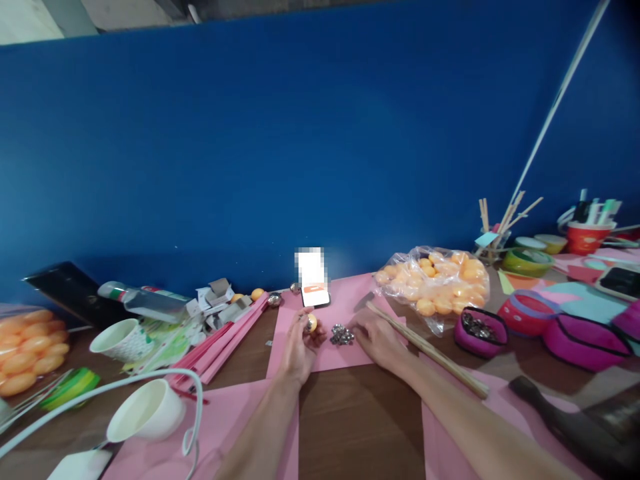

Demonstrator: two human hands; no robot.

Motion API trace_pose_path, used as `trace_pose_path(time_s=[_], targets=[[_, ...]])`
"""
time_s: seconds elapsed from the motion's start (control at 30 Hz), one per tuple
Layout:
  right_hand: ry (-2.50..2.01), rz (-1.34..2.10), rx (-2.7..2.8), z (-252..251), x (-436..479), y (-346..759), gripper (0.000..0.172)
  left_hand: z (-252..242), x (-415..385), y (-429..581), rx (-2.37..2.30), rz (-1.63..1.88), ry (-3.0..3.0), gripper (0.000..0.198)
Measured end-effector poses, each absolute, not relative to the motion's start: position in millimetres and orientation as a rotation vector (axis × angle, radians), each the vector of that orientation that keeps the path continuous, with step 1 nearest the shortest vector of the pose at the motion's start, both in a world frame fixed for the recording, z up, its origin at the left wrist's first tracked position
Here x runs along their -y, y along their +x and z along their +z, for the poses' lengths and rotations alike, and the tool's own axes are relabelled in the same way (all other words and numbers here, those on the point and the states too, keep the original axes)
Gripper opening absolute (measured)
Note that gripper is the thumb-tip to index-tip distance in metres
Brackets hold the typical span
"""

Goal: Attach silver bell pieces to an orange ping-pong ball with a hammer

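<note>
My left hand (300,347) is closed around a small orange ball (313,323) that looks like a ping-pong ball, with shiny metal bits on its side. On the pink paper (345,360) just right of it lies a small pile of silvery metal pieces (342,335), too small to name surely. My right hand (376,335) rests on the paper at the pile's right edge, its fingers bent a little and apart. A wooden stick (430,350) runs past it. Behind the hands stands a lit phone (315,290).
Orange balls fill a clear bag (435,283) at right and another (30,350) at far left. Purple containers (481,331) and a dark-handled tool (550,413) are at right. Paper cups (147,410), a white cable (195,387) and pink strips (225,340) lie left. A blue wall (320,133) stands behind.
</note>
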State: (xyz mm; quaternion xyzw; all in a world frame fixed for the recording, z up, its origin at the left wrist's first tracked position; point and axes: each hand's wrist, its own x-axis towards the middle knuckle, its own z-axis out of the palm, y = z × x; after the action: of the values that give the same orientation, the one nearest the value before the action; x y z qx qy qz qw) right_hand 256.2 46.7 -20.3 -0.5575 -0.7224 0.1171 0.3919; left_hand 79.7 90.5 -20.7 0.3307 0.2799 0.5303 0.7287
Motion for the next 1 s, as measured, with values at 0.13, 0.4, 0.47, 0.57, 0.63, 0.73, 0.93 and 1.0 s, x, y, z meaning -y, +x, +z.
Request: trace_pose_path(time_s=[0.13,0.4,0.47,0.57,0.63,0.73,0.93,1.0], targets=[[-1.440,0.300,1.827,-20.3,-46.9,255.5,0.019,-20.0,-88.9,78.8,-0.643,1.179,0.811,0.036],[-1.449,0.304,1.825,-20.3,-47.4,255.6,0.019,-18.6,-87.0,78.8,-0.648,1.113,0.892,0.033],[-1.456,0.305,1.824,-20.1,-47.4,255.5,0.020,-16.9,-86.6,78.5,-0.644,1.100,0.883,0.030],[-1.462,0.297,1.822,-19.0,-47.3,254.9,0.019,-15.0,-86.1,78.1,-0.657,1.085,0.856,0.028],[-1.467,0.295,1.818,-18.1,-47.1,254.4,0.019,-15.2,-85.9,78.1,-0.656,1.083,0.850,0.027],[-1.461,0.303,1.823,-18.0,-47.1,254.2,0.020,-16.9,-85.8,78.4,-0.632,1.126,0.837,0.027],[-1.445,0.291,1.840,-22.3,-48.2,255.6,0.021,-17.5,-88.0,79.7,-0.618,1.189,0.717,0.031],[-1.432,0.281,1.839,-23.0,-48.2,255.7,0.020,-18.8,-89.4,80.3,-0.615,1.180,0.683,0.033]])
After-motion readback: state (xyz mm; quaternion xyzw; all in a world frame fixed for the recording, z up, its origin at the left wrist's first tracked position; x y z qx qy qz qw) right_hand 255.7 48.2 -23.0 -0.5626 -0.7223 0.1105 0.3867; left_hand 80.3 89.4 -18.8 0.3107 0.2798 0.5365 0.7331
